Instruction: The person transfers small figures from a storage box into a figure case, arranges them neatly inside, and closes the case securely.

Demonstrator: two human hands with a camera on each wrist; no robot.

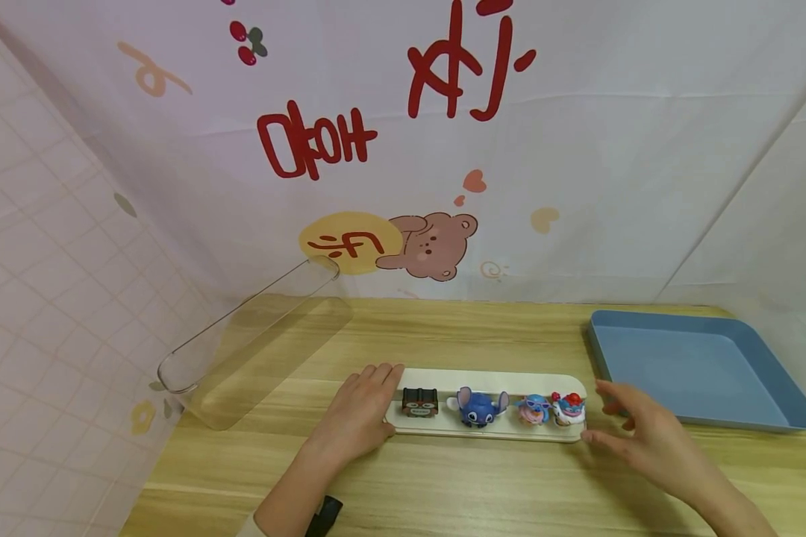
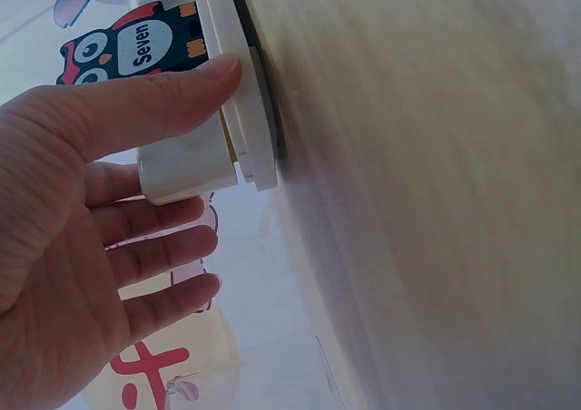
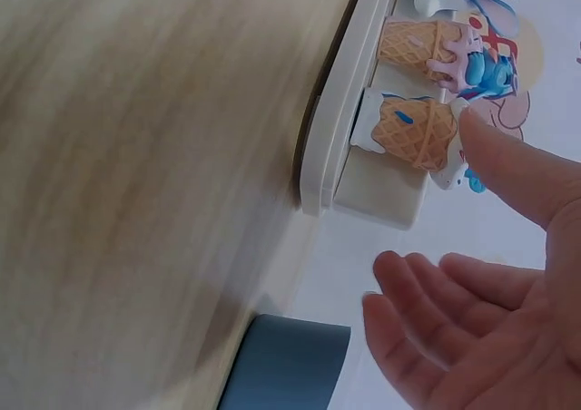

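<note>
A long white display stand with a raised back step lies on the table. On it, from left to right, are a dark owl figure marked "Seven", a blue Stitch figure and two ice-cream-cone Stitch figures, one pink-topped, the other white-topped. My left hand holds the stand's left end, thumb on the front edge and fingers behind. By the right end, my right hand has its fingers spread; in the head view its thumb is near the front corner, contact unclear.
A clear transparent cover stands at the left, beside the cloth wall. At the right is a blue-grey tray, just behind my right hand. A small black object shows beneath my left forearm. Printed white cloth closes off the back.
</note>
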